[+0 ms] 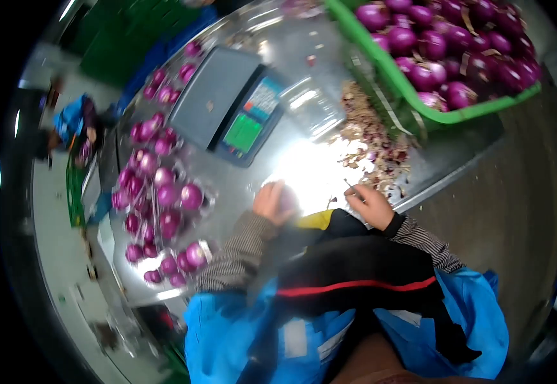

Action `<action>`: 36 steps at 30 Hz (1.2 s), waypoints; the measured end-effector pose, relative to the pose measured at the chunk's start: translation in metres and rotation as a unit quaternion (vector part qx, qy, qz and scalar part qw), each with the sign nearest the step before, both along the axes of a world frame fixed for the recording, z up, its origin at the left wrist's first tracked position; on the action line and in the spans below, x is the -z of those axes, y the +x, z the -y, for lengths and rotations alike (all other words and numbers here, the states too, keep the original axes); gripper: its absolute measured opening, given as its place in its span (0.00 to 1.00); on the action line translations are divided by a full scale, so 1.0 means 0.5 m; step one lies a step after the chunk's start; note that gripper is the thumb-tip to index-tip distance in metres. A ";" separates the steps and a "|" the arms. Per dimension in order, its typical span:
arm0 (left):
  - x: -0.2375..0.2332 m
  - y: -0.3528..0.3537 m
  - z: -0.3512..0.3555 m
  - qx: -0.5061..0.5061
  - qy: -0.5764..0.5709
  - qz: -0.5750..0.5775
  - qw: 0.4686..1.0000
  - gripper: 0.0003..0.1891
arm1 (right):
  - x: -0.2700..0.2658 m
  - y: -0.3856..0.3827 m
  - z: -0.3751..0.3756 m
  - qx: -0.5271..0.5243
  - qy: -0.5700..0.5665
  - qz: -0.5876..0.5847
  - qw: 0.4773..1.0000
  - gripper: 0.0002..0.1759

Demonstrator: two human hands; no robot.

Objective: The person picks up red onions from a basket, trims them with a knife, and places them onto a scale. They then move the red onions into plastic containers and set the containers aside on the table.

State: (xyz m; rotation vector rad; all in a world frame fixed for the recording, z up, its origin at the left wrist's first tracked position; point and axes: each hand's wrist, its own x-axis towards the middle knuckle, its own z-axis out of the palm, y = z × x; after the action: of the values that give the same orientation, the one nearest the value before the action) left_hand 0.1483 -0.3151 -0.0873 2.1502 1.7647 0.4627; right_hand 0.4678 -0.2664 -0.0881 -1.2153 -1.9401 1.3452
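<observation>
My left hand [268,203] is closed around a red onion [288,200], blurred and partly hidden by the fingers, at the near edge of the metal table. To its right, my right hand [373,207] is closed on a thin, dark tool [350,185] that pokes out beyond the fingers. Whether it is a small knife I cannot make out. Just past the right hand lies a heap of dry onion skins and trimmings [381,157]. Glare whitens the table [233,211] between and beyond the hands.
A grey digital scale [214,96] with a green display stands beyond my left hand. Beside it is a clear plastic tray [313,109]. Several packed red onions [168,195] cover the left side. A green crate [387,77] full of onions stands far right. Another person [70,121] is at far left.
</observation>
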 end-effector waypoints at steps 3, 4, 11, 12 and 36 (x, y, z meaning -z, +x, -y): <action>-0.078 0.023 -0.036 0.058 -0.046 0.016 0.997 0.38 | 0.005 0.006 0.005 0.018 -0.029 0.037 0.999 0.18; -0.094 0.026 -0.059 0.066 -0.027 0.019 0.997 0.36 | 0.008 0.008 0.008 0.021 -0.017 0.040 0.999 0.18; -0.355 0.225 -0.360 0.230 0.227 0.061 0.944 0.25 | -0.057 0.058 0.001 0.046 -0.052 -0.017 0.997 0.17; -0.379 0.269 -0.410 0.252 0.242 0.072 0.934 0.25 | -0.040 0.065 0.003 0.076 -0.021 -0.041 0.996 0.16; -0.335 0.540 -0.855 0.232 0.023 -0.301 0.925 0.51 | -0.069 0.222 -0.004 0.169 0.032 0.027 0.985 0.12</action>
State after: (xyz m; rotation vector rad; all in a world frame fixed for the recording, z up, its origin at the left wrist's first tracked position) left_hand 0.4183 0.1123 0.0804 2.8338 1.4003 -0.3157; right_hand 0.5789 -0.2645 -0.0534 -1.4821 -1.7013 1.0766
